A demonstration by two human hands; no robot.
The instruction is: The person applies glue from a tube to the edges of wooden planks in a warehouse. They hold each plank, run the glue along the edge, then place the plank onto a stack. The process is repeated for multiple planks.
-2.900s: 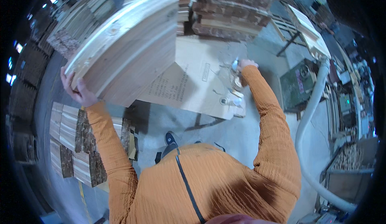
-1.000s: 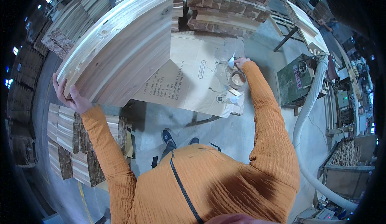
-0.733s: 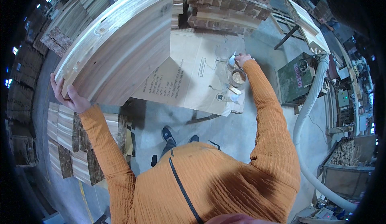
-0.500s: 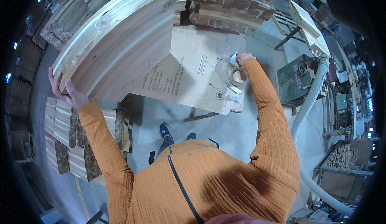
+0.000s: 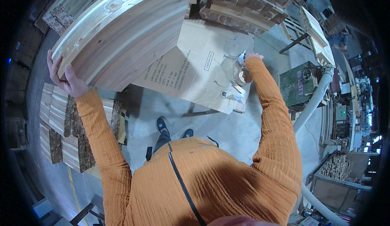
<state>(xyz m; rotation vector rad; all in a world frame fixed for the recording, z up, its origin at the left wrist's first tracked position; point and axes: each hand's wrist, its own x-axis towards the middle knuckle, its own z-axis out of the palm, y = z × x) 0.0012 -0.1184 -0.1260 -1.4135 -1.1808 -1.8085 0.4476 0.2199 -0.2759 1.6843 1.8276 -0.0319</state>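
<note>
My left hand (image 5: 68,76) grips the near left corner of a thick wooden panel (image 5: 134,43), thumb on one side and fingers round the other. The panel stands tilted on its edge on a cardboard sheet (image 5: 195,80). At the sheet's far right, my right hand (image 5: 253,57) is closed beside a small white and bluish thing (image 5: 241,59); its fingers are partly hidden. Just nearer than that hand sits a round tub (image 5: 244,76) with pale and brown stuff inside. A small light-coloured flat piece (image 5: 239,89) lies next to the tub.
Stacked wood blocks (image 5: 243,9) rise behind the cardboard, and more stacked boards (image 5: 61,120) stand low at the left. To the right are a green metal box (image 5: 302,82) and a pale flexible hose (image 5: 315,98). Another person (image 5: 340,38) is far off at the right.
The view has shifted a little, so the panel and cardboard sit slightly higher and farther right. Both hands keep their places, the left on the panel, the right beside the tub.
</note>
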